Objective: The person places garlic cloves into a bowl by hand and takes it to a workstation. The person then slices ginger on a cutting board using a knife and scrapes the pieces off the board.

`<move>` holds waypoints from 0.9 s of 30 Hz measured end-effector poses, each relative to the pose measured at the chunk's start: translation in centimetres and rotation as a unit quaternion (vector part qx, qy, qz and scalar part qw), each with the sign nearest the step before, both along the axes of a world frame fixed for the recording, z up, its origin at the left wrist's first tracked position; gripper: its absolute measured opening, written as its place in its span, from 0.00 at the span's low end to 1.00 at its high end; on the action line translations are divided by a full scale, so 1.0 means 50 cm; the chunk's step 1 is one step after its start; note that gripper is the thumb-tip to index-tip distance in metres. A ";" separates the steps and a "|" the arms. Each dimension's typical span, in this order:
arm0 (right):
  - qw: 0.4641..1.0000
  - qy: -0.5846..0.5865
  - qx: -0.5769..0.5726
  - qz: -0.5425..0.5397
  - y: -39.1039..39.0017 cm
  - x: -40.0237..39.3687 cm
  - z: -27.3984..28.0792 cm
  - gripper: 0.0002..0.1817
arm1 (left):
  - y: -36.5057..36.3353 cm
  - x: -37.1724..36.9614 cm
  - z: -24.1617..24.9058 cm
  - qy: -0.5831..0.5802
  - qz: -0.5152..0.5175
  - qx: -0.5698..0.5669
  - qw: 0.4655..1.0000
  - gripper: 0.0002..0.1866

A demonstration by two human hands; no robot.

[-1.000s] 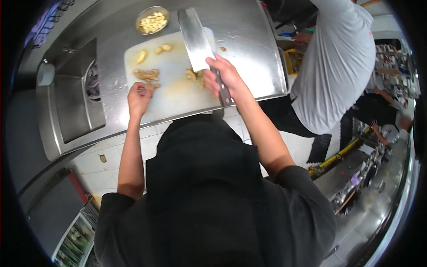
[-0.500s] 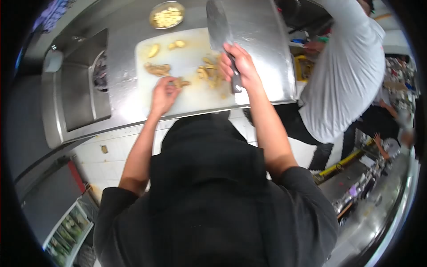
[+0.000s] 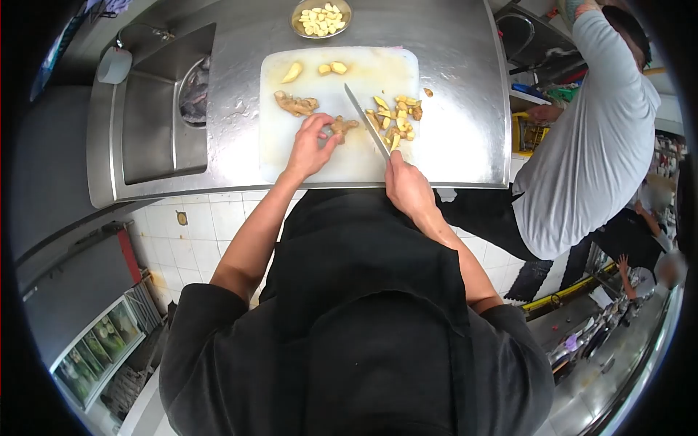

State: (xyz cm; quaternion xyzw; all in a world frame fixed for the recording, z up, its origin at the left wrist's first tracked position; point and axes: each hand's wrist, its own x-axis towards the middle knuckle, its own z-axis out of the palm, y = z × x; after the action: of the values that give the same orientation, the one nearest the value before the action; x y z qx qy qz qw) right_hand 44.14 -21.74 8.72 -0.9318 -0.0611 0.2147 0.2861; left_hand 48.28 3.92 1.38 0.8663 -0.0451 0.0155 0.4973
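Observation:
My left hand (image 3: 313,150) has its fingers closed on a small knobby piece of ginger (image 3: 343,128) lying on the white cutting board (image 3: 280,156). My right hand (image 3: 411,189) grips a kitchen knife (image 3: 363,116), its handle hidden in the fist. The blade is seen nearly edge-on, slanting up and left between the held ginger and a pile of yellow and brown ginger trimmings (image 3: 400,116). A larger unpeeled ginger root (image 3: 296,104) lies beyond my left hand. Peeled pieces (image 3: 293,72) sit near the board's far edge.
A metal bowl (image 3: 297,27) of pale cut pieces stands behind the board on the steel counter (image 3: 465,109). One brown scrap (image 3: 428,92) lies off the board. To the left is a sink (image 3: 163,152). A co-worker in a grey shirt (image 3: 592,138) stands close on the right.
The knife has come down nearer the board and turned from broadside to edge-on, with my right hand lower, towards me. My left hand stays at the small ginger piece. The whole view has shifted.

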 end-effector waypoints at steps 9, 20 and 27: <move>0.994 0.056 -0.038 0.083 0.035 0.018 0.062 0.08 | -0.002 0.023 0.011 -0.012 -0.049 0.046 0.998 0.16; 0.994 0.042 -0.050 0.087 0.096 0.093 -0.004 0.10 | 0.012 0.027 -0.001 0.007 -0.054 0.031 0.998 0.17; 0.997 0.051 -0.041 0.033 0.061 0.069 0.022 0.10 | -0.028 0.002 0.015 -0.020 -0.009 0.123 0.992 0.14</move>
State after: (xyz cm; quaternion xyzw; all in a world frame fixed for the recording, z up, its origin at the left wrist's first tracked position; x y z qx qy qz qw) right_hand 47.58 -18.67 9.81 -0.9281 -0.0684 0.2732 0.2434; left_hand 48.37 2.52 2.15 0.9200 -0.0648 0.0226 0.3859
